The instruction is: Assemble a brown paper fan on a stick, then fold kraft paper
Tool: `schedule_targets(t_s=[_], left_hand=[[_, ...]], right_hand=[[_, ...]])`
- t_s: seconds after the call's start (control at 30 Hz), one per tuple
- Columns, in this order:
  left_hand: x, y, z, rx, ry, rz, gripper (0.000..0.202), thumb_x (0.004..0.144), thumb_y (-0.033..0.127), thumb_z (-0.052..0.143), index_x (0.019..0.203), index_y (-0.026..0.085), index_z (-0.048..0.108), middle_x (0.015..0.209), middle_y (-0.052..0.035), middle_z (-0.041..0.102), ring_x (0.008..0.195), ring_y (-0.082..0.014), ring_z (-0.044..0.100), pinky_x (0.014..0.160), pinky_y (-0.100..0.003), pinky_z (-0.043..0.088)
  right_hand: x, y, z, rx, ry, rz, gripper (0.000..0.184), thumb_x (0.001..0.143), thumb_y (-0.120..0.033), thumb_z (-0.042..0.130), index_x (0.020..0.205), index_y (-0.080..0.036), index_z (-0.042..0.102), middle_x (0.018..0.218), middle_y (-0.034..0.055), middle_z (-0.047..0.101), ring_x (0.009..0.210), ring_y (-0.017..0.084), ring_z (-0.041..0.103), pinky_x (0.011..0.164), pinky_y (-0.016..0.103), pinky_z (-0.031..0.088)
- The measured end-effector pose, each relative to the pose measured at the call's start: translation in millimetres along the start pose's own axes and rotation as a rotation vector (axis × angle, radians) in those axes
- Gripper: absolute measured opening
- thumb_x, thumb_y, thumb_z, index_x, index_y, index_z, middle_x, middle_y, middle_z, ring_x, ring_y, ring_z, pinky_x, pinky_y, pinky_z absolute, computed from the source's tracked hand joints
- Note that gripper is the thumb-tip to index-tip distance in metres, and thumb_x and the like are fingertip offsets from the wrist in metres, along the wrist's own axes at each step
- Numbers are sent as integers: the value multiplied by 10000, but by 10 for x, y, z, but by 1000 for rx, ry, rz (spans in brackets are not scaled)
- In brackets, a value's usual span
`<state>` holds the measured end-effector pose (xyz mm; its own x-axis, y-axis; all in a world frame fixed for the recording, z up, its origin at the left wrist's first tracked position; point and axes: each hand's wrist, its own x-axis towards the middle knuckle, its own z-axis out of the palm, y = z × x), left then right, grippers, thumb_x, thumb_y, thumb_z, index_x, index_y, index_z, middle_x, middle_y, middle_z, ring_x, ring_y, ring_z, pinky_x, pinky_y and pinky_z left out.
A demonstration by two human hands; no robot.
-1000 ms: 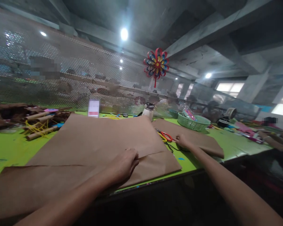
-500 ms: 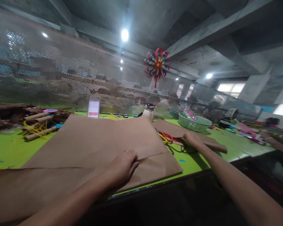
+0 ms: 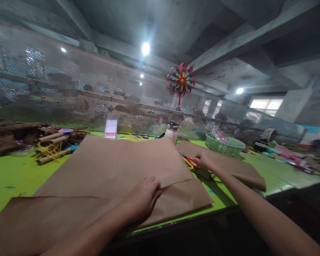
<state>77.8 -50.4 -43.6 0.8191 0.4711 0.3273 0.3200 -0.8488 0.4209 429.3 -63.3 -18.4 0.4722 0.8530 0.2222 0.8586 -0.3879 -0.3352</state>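
Though it's creased, brn ppr (image 3: 117, 163) looks plain

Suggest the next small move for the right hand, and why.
I'd probably close the right hand securely around the handles of the scissors before lifting them: it is right at the red handle, but a firm grip can't be made out. The left hand rests on the folded brown paper, which may steady it.
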Motion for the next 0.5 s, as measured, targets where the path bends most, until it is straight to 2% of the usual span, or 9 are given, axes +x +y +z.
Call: schedule_targets(t_s=[0.1,0.17,0.23,0.3,0.37,0.43,0.5], left_hand=[[1,-34,20,-41,13,-28,183,928,321,350,820,207,444,848,-55,580,756,-199,518,658,-314,390],[4,-45,27,-52,13,-29,184,926,328,353,823,207,447,838,-54,581,748,-200,519,660,-316,388],[9,-42,24,-72,20,-39,192,926,336,350,828,207,454,835,-53,583,743,-200,521,663,-317,386],[19,-36,11,-122,32,-61,203,925,344,346,830,206,460,828,-49,581,746,-198,524,669,-317,386],[35,-42,-11,-207,57,-88,215,923,355,346,825,204,464,810,-38,572,750,-195,526,682,-316,388],[53,-65,-43,-318,115,-117,232,913,378,357,804,204,466,780,-20,551,751,-188,518,693,-311,390],[70,-98,-86,-434,207,-150,261,896,417,378,764,207,461,740,1,515,740,-178,497,691,-298,392]], right_hand=[[-60,-195,50,120,-96,9,317,883,-404,555,827,-101,629,780,-8,619,702,155,605,624,277,502],[-140,-317,92,233,-166,8,426,871,-465,533,639,-113,592,564,-25,541,565,131,550,522,237,438],[-227,-420,104,365,-243,12,493,855,-524,506,555,-134,549,443,-23,462,467,118,487,447,232,376],[-298,-507,45,509,-319,8,483,837,-554,498,608,-135,576,469,2,515,453,126,495,432,240,385],[-343,-603,-106,654,-387,-24,434,818,-543,525,761,-125,627,643,55,637,539,153,575,496,262,463],[-363,-742,-333,786,-432,-84,406,805,-514,562,939,-139,638,853,82,686,679,169,634,620,281,521],[-370,-943,-593,888,-448,-144,417,821,-501,560,1083,-181,610,953,62,679,743,156,639,683,275,530]])
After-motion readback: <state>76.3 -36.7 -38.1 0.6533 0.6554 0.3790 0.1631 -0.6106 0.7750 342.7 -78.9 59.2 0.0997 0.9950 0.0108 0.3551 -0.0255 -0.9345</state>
